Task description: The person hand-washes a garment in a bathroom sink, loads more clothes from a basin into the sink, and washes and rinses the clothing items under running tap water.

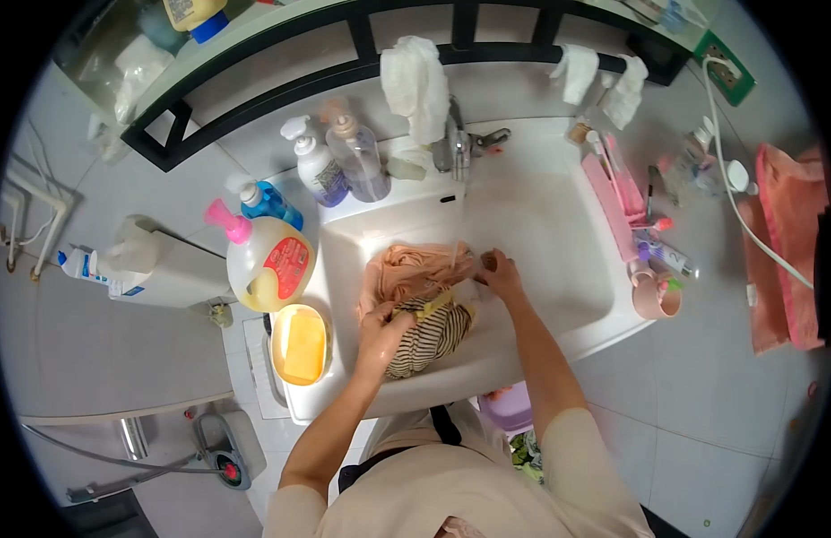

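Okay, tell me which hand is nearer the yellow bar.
Left: the left hand is at the striped cloth, a little right of the yellow bar; the right hand is farther right, past the cloth.

Black and white stripes are seen on the small garment (424, 341), peach on the cloth (406, 269); the soap bar (305, 347) is coloured yellow-orange.

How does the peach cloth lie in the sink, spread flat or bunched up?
Bunched up: the peach cloth shows many uneven folds and lies heaped against the striped cloth.
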The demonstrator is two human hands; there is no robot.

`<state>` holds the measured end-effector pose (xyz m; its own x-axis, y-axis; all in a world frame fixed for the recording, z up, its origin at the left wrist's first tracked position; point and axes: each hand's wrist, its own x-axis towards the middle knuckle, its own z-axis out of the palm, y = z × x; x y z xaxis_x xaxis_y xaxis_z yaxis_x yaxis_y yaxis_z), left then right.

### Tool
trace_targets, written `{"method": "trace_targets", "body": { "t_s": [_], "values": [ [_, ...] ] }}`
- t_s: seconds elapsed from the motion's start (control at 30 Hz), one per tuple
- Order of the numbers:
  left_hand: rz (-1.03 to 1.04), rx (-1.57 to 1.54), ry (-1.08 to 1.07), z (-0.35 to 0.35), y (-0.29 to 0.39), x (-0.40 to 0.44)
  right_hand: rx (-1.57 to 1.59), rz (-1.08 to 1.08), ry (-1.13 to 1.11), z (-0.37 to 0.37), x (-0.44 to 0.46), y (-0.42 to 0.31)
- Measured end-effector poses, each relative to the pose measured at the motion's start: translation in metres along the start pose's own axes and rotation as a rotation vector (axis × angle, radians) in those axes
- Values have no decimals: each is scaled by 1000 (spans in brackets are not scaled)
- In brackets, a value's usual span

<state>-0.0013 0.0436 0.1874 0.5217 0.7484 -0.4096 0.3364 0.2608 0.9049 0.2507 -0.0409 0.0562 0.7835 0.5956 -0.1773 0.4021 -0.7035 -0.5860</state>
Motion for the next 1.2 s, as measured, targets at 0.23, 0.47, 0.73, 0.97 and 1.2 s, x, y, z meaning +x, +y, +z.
{"method": "trace_targets", "body": {
  "t_s": [0.23, 0.47, 0.73, 0.97, 1.2],
  "values": [
    [-22, 383, 260, -8, -45, 41, 453, 97, -211, -10, 27, -31],
    [-49, 201, 222, 12, -57, 47, -177, -105, -12, -19, 14, -1],
    [596, 139, 336, 54, -7, 39, 504, 4, -495, -63, -17, -85],
    [115, -426, 8, 97, 28, 49, 1047, -80, -203, -57, -51, -112],
    [705, 586, 331, 75, 10, 49, 1590, 282, -356, -21, -35, -86]
  ]
}}
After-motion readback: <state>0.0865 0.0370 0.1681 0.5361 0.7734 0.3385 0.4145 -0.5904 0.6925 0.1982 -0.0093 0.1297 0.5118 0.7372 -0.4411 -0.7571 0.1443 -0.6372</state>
